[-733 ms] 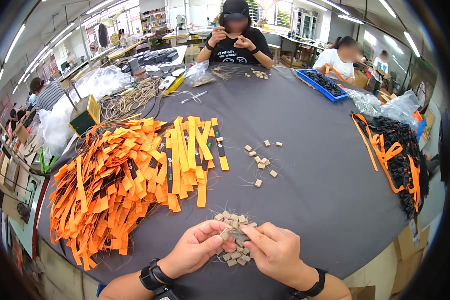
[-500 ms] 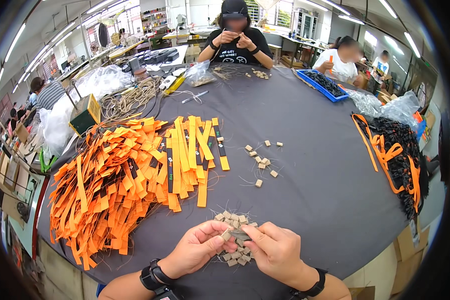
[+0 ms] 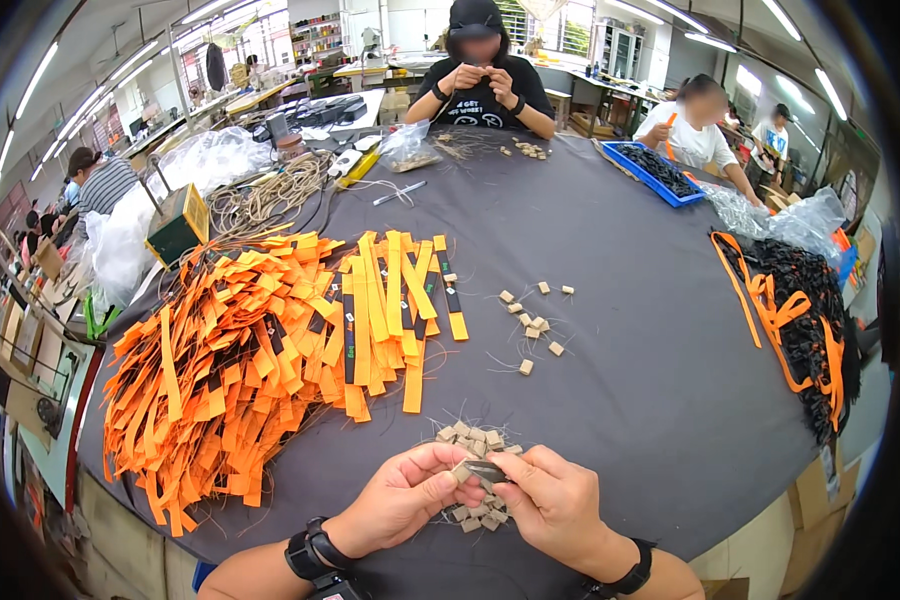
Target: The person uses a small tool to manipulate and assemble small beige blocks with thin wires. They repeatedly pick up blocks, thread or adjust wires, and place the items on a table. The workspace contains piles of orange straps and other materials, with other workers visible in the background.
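Your left hand [image 3: 402, 497] and right hand [image 3: 555, 498] meet fingertip to fingertip, both pinched on one small dark tag [image 3: 485, 470] above the pile of tan square tags [image 3: 473, 440] at the near edge of the counter [image 3: 630, 290]. To your left lies the heap of orange strips [image 3: 260, 360]. A looser scatter of tan squares [image 3: 532, 322] sits farther out, mid-counter.
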`<state>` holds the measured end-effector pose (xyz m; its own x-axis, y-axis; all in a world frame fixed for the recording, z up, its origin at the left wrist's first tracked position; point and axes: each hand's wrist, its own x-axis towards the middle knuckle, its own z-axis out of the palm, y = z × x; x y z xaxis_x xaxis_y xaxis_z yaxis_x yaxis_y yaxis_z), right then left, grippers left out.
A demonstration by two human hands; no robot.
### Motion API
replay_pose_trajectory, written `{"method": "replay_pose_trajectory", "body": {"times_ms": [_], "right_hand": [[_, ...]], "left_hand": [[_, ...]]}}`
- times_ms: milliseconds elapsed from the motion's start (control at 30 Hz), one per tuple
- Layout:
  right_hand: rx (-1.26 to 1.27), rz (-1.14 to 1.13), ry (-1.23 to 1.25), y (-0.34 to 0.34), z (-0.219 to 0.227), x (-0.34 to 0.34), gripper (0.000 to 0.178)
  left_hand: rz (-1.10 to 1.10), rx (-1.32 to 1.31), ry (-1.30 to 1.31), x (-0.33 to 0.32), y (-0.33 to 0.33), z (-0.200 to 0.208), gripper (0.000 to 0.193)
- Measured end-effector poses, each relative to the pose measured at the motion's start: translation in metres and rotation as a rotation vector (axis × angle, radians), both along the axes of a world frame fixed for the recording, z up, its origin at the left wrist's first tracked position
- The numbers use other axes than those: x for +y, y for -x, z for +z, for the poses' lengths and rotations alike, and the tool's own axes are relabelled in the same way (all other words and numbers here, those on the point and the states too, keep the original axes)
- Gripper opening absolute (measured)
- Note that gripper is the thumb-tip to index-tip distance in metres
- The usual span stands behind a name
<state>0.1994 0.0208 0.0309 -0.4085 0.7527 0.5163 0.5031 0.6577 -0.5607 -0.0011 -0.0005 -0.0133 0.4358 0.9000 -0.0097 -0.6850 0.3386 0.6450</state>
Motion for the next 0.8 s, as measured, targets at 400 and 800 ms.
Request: {"method": "replay_pose_trajectory", "body": {"times_ms": [400,800], "right_hand": [[0.070,0.023,0.182,-0.0026,-0.0040,-0.0013,0.024],[-0.039,-0.014,-0.007,-0.0023,0.0010,-0.0024,0.025]], "left_hand": [[0.016,0.042,-0.027,-0.0010,0.0006,-0.0027,0.027],[0.054,0.111,-0.030,0.0000,0.0003,0.0004,0.026]]}}
